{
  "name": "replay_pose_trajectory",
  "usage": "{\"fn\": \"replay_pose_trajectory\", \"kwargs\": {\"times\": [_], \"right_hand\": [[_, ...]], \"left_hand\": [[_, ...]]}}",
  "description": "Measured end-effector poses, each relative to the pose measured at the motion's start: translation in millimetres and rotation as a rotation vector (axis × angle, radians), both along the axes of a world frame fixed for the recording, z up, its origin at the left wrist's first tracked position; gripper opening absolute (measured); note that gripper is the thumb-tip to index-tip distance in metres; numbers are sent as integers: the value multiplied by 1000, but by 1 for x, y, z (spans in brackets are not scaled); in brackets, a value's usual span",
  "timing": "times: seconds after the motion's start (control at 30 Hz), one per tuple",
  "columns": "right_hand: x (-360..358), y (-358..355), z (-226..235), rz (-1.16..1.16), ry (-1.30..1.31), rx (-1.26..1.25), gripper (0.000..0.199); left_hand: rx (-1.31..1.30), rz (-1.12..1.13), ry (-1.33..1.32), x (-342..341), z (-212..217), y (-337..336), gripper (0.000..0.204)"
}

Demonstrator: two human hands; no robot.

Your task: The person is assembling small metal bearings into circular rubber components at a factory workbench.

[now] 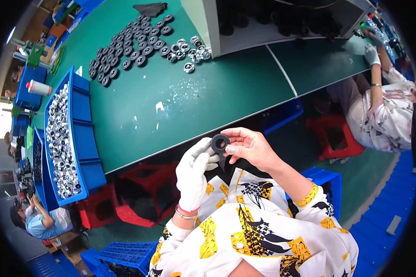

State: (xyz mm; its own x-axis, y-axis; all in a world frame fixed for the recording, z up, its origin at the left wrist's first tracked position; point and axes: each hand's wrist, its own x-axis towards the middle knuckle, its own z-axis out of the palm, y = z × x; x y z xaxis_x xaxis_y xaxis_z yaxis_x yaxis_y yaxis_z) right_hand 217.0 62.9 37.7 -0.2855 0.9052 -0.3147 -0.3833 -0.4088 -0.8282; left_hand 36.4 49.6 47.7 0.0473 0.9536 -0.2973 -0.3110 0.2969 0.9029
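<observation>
In front of my chest, just off the near edge of the green table, I hold a black ring with a round hole through it. My left hand, in a white glove, grips the ring's left side. My bare right hand pinches its right side between thumb and fingers. Something dark hangs below the ring between the hands; I cannot make out what it is. On the far part of the table many black round parts lie in loose rows, beside a cluster of shiny silver parts.
A long blue bin of shiny metal parts stands at the table's left end, with a white bottle beyond it. White scraps litter the tabletop. A grey shelf unit stands at the back. Co-workers sit at right and lower left, near red stools.
</observation>
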Motion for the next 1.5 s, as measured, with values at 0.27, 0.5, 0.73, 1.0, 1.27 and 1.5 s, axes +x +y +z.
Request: {"fn": "replay_pose_trajectory", "kwargs": {"times": [0.27,0.5,0.73,1.0,1.27,1.5], "right_hand": [[-22,-15,-5,-83,-654,662,34],[-34,-23,-13,-134,-777,988,38],[-38,-23,-10,-132,-674,792,43],[-37,-23,-12,-115,-682,773,44],[-38,-21,-14,-139,-688,809,44],[-38,-17,-13,-130,-764,897,43]], "left_hand": [[-82,-120,-126,-19,-10,-10,42],[-120,-130,-438,-23,-26,-9,49],[-151,-152,-600,-24,-34,-8,56],[-186,-108,-522,-26,-34,-10,52],[-202,-121,-472,-25,-26,-7,55],[-135,-132,-483,-25,-22,-6,59]]}}
